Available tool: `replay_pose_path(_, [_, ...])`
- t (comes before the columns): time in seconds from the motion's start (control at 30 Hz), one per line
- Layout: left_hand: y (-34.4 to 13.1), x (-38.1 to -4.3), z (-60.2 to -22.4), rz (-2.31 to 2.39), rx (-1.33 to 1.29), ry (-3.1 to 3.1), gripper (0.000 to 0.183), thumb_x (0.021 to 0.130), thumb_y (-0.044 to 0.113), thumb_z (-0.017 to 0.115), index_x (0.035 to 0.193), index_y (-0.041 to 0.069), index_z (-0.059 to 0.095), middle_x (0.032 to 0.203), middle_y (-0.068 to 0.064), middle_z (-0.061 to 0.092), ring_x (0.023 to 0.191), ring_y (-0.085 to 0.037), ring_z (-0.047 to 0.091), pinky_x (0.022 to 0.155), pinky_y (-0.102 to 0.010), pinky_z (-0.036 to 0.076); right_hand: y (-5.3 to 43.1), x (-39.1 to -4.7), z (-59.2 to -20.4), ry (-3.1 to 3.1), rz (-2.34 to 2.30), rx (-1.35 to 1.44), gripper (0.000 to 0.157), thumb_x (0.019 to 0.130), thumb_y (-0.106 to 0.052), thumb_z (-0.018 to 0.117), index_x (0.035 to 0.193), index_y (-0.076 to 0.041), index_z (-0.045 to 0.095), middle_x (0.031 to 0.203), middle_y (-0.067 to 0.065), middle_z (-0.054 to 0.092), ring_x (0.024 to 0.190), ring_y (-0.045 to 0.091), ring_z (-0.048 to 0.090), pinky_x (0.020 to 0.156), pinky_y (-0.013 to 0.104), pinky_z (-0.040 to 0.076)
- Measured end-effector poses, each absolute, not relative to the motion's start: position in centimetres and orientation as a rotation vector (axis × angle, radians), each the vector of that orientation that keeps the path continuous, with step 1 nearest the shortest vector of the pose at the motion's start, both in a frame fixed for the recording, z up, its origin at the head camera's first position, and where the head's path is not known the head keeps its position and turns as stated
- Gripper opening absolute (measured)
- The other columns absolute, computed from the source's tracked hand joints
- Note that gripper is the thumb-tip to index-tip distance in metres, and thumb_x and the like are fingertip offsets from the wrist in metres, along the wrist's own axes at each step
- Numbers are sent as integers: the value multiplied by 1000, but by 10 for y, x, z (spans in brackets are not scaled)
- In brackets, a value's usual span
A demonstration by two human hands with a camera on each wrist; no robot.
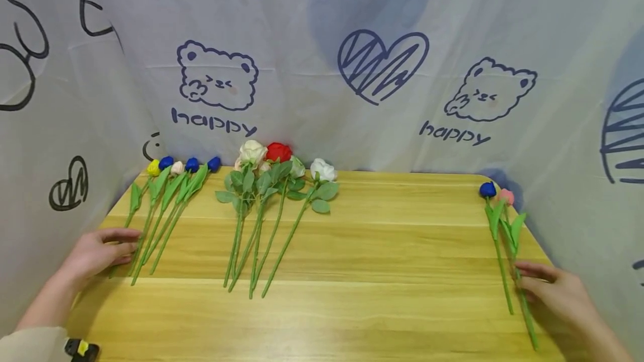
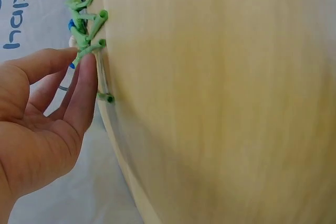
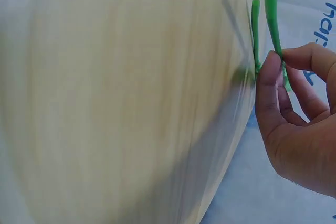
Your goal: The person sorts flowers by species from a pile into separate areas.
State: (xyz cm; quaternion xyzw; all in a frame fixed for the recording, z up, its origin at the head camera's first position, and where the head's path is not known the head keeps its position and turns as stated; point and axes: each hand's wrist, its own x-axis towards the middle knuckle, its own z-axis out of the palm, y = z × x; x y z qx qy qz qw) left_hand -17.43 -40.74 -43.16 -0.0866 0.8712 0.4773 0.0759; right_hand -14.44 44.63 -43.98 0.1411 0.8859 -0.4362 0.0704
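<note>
My right hand [image 1: 558,289] pinches the green stem of a pink tulip [image 1: 506,197] at the table's right side, its thumb and index finger meeting on the stem [image 3: 272,14]. A blue tulip [image 1: 487,189] lies just left of it. My left hand [image 1: 103,251] is over the stem of a yellow tulip [image 1: 154,168] at the far left. Its thumb and index fingertips are right at the stem of the neighbouring blue tulip [image 1: 166,162]; I cannot tell whether they grip it. A pale pink tulip [image 1: 177,168] and more blue tulips [image 1: 192,165] lie alongside.
Left of the table's middle lies a group of roses, with a white rose [image 1: 323,170], a cream rose [image 1: 252,152] and a red rose [image 1: 279,152]. Printed cloth [image 1: 297,116] hangs around the wooden table [image 1: 392,250]. A small black device [image 1: 82,349] sits by the left sleeve.
</note>
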Motion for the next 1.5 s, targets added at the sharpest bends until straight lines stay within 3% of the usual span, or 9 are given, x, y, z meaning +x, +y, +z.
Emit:
replay_pose_path(0.17, [-394,-171,-424,1356,-292,2742,56,107,25,59,144,-15,48,143,-42,47,81,0,69,71,-23,60,434,-141,-436,2663,-1482,422,36,100,-25,71,132,-7,71,95,-30,66,81,1,71,72,29,63])
replay_pose_path(0.23, [-383,-171,-419,1401,-300,2787,53,106,27,61,143,-10,53,128,-29,63,81,2,68,69,-21,58,426,-141,-435,2661,-1579,420,24,100,-23,72,124,-19,75,94,-32,65,82,-2,70,73,29,64])
replay_pose_path(0.3, [-367,-172,-412,1492,-313,2809,47,105,27,63,140,-3,58,115,-4,71,80,5,67,69,-19,57,417,-142,-433,2676,-1666,411,21,99,-20,73,118,-26,77,94,-32,66,81,-3,70,71,27,63])
replay_pose_path(0.37, [-348,-173,-405,1627,-300,2808,39,104,24,64,137,3,62,108,18,64,81,5,68,71,-18,58,406,-144,-431,2692,-1733,388,21,98,-17,74,117,-26,77,95,-32,67,80,-3,71,70,25,63])
replay_pose_path(0.43, [-329,-175,-400,1732,-279,2796,35,104,24,66,135,9,63,104,27,59,82,5,69,73,-16,58,393,-148,-429,2666,-1864,352,23,97,-11,75,115,-24,79,97,-29,70,78,-1,72,68,24,62])
replay_pose_path(0.63, [-266,-184,-387,1950,-122,2713,40,103,21,68,140,5,62,117,18,62,97,3,67,80,-17,59,347,-164,-425,2487,-2200,226,27,94,-3,77,115,-18,78,107,-17,74,85,2,72,71,23,62])
replay_pose_path(0.97, [-160,-203,-385,2096,186,2493,36,101,6,68,135,-3,64,136,-18,62,103,-12,68,85,-27,61,263,-187,-418,2372,-2341,117,30,95,3,73,123,-6,74,108,-7,76,89,7,73,76,27,63])
replay_pose_path(1.2, [-104,-209,-399,2094,371,2372,31,98,1,69,129,0,68,133,-18,65,111,-29,68,83,-35,62,209,-205,-421,2272,-2432,22,34,94,9,69,128,6,67,111,1,73,89,9,72,79,29,63])
replay_pose_path(1.5, [-63,-206,-408,1974,430,2328,30,97,3,72,127,4,71,130,-13,68,109,-28,69,79,-29,58,152,-221,-420,2065,-2604,7,34,91,15,70,124,7,68,111,10,72,91,14,72,82,32,63])
